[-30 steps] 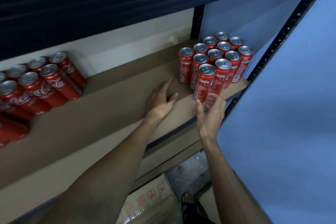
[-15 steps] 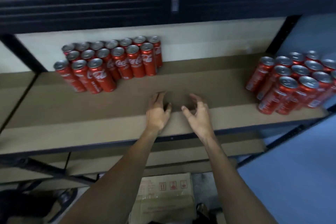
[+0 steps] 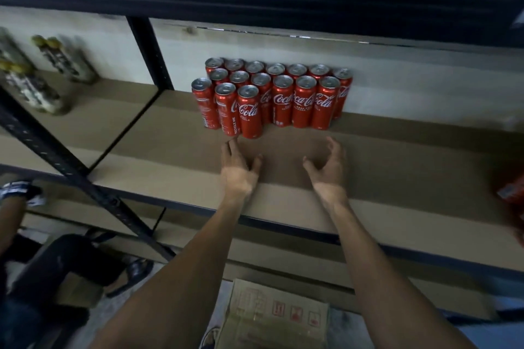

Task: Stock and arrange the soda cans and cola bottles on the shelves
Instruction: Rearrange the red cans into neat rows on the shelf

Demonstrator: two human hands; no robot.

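A block of several slim red cola cans (image 3: 272,96) stands upright at the back of the brown shelf board (image 3: 397,156). My left hand (image 3: 239,167) lies palm down on the board, fingertips just short of the front cans, holding nothing. My right hand (image 3: 327,164) hovers over the board to the right, fingers curled and apart, also empty. Another red can (image 3: 510,193) shows blurred at the right edge of the shelf.
A black upright post (image 3: 150,54) and a slanted black brace (image 3: 56,156) divide off the left bay, where pale bottles (image 3: 42,73) stand. A cardboard box (image 3: 272,317) sits on the floor below. Another person's arm and leg (image 3: 51,269) are at the lower left.
The view swung left: the right can block left the frame and the left block is now centred. Both empty hands moved along the shelf toward that block.
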